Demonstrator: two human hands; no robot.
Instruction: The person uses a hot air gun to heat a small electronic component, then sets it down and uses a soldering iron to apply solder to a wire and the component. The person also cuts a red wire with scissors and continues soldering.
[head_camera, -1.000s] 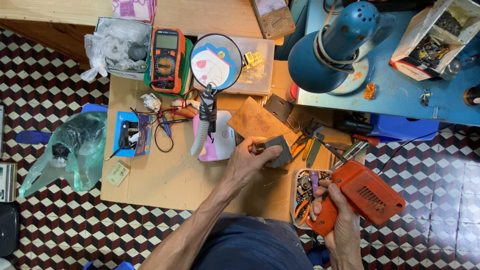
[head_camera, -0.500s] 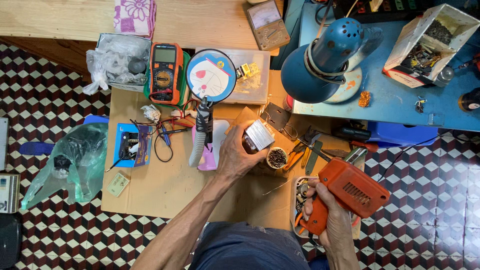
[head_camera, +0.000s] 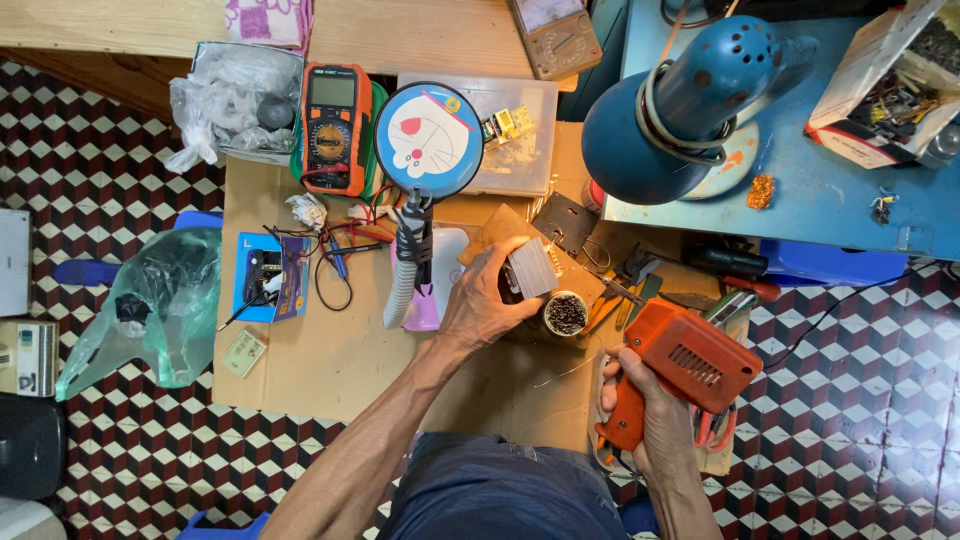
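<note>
My left hand (head_camera: 487, 298) holds a small grey metal block (head_camera: 531, 268) above the cardboard work surface (head_camera: 330, 350). Right beside it stands a small round tin (head_camera: 566, 313) with dark contents. My right hand (head_camera: 648, 402) grips the handle of an orange soldering gun (head_camera: 686, 363), whose tip points up-left toward the block and the tin. A round magnifier on a stand (head_camera: 429, 142) rises just left of my left hand.
An orange multimeter (head_camera: 334, 127) and a clear plastic box (head_camera: 505, 135) lie at the back. A blue desk lamp (head_camera: 680, 105) sits on a blue table (head_camera: 830, 200) at right. Pliers and screwdrivers (head_camera: 700, 275), a blue box with wires (head_camera: 265, 280), and a green plastic bag (head_camera: 150, 300) surround the cardboard.
My left hand picked the grey block up from the cardboard and turned it beside the tin. My right hand brought the soldering gun slightly upward and closer.
</note>
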